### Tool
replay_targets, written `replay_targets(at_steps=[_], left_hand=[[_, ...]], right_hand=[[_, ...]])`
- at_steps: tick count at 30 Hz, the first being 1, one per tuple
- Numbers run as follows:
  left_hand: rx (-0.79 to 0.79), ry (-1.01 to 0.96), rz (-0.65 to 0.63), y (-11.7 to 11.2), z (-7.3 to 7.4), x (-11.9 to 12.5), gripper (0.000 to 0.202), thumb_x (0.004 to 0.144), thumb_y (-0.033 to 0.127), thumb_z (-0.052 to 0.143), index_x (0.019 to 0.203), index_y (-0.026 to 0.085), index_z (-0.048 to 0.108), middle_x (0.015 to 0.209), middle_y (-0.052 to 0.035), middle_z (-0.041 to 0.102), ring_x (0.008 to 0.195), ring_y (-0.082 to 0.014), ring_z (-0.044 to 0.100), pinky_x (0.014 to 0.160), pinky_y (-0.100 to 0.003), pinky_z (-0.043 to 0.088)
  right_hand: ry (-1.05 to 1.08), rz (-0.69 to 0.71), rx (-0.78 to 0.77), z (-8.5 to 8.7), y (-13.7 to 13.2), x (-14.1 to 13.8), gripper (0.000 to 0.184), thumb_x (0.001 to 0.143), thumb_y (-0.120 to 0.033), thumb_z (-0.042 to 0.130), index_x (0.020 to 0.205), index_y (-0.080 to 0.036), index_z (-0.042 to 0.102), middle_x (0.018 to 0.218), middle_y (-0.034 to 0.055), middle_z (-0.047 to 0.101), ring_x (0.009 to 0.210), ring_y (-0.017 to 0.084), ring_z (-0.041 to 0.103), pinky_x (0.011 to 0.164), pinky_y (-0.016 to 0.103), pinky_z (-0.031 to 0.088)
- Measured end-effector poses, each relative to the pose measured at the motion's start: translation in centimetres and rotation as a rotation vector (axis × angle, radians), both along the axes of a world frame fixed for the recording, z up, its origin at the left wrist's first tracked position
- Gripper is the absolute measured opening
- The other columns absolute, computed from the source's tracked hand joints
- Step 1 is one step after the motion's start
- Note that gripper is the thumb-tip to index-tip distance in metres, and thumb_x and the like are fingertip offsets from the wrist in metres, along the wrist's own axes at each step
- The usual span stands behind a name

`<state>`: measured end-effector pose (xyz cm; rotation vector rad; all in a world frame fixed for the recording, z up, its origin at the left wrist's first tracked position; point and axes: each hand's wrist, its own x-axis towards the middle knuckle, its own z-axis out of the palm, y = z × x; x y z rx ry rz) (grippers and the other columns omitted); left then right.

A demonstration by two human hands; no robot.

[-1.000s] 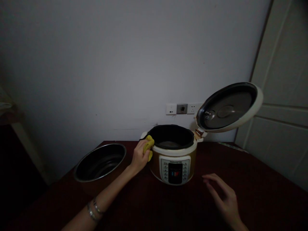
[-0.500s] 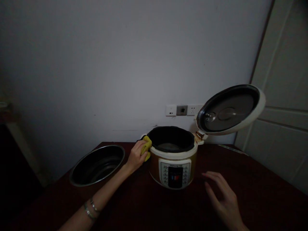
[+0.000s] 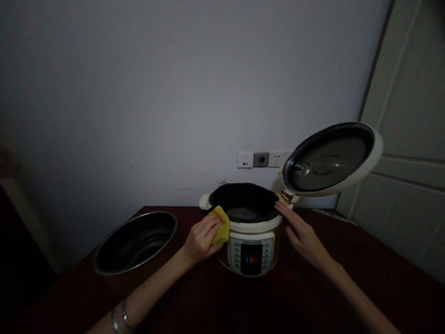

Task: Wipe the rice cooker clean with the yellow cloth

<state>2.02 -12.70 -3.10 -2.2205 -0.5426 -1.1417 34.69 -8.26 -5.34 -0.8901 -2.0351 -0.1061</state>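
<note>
A gold and white electric pressure cooker (image 3: 251, 241) stands on a dark red table (image 3: 365, 273) with its lid (image 3: 330, 160) hinged up to the right and its dark cavity empty. My left hand (image 3: 201, 239) is closed on a yellow cloth (image 3: 221, 225) and presses it against the cooker's front-left rim. My right hand (image 3: 302, 234) lies with fingers stretched against the cooker's right side, fingertips near the hinge. Bracelets circle my left wrist.
The cooker's steel inner pot (image 3: 135, 241) sits on the table to the left, tilted toward me. Wall sockets (image 3: 260, 159) sit behind the cooker. A white door (image 3: 410, 139) fills the right side. The room is dim.
My left hand slid the yellow cloth from the cooker's left side round to the front-left rim. My right hand rose from the table and came to rest on the cooker's right side.
</note>
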Motion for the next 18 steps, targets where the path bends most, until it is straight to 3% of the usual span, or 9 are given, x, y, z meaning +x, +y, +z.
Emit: replay_targets(at_steps=[4,7,11,15,18], left_hand=[[-0.061,-0.077,0.108,0.6,0.3,-1.7,0.032,0.084,0.025,0.055,0.113,0.012,0.056,0.100,-0.0155,0.065,0.098,-0.0255,0.061,0.083,-0.042,0.055],[-0.042,-0.081,0.116,0.7,0.3,-1.6,0.031,0.085,0.024,0.053,0.112,0.010,0.056,0.099,-0.0165,0.065,0.097,-0.0256,0.061,0.082,-0.042,0.055],[0.083,0.048,0.091,-0.2,0.1,0.9,0.039,0.086,0.031,0.053,0.110,0.001,0.057,0.094,-0.0208,0.066,0.097,-0.0281,0.062,0.082,-0.043,0.056],[0.155,0.157,0.080,-1.3,0.2,3.9,0.046,0.092,0.039,0.040,0.108,-0.001,0.057,0.092,-0.0205,0.068,0.095,-0.0281,0.064,0.080,-0.041,0.058],[0.142,0.179,0.085,-1.6,0.6,4.2,0.045,0.092,0.039,0.041,0.107,-0.001,0.058,0.091,-0.0199,0.068,0.093,-0.0275,0.065,0.079,-0.040,0.058]], right_hand=[[0.036,0.019,0.013,-0.6,0.3,0.0,0.059,0.084,-0.007,0.037,0.140,-0.026,0.037,0.144,0.0038,0.040,0.132,0.019,0.037,0.112,0.045,0.030],[0.061,0.022,0.038,-0.7,0.3,0.0,0.058,0.083,-0.008,0.038,0.139,-0.025,0.039,0.142,0.0042,0.043,0.131,0.019,0.039,0.111,0.046,0.031],[0.078,0.030,0.054,-0.7,0.3,-0.2,0.057,0.083,-0.009,0.040,0.138,-0.025,0.041,0.141,0.0045,0.044,0.131,0.020,0.040,0.110,0.045,0.032],[0.085,0.035,0.064,-0.6,0.3,-0.2,0.057,0.083,-0.009,0.040,0.138,-0.025,0.042,0.141,0.0044,0.045,0.130,0.019,0.041,0.109,0.044,0.034],[0.078,0.033,0.067,-0.5,0.3,-0.2,0.058,0.083,-0.009,0.040,0.138,-0.025,0.041,0.141,0.0044,0.044,0.130,0.019,0.040,0.110,0.044,0.033]])
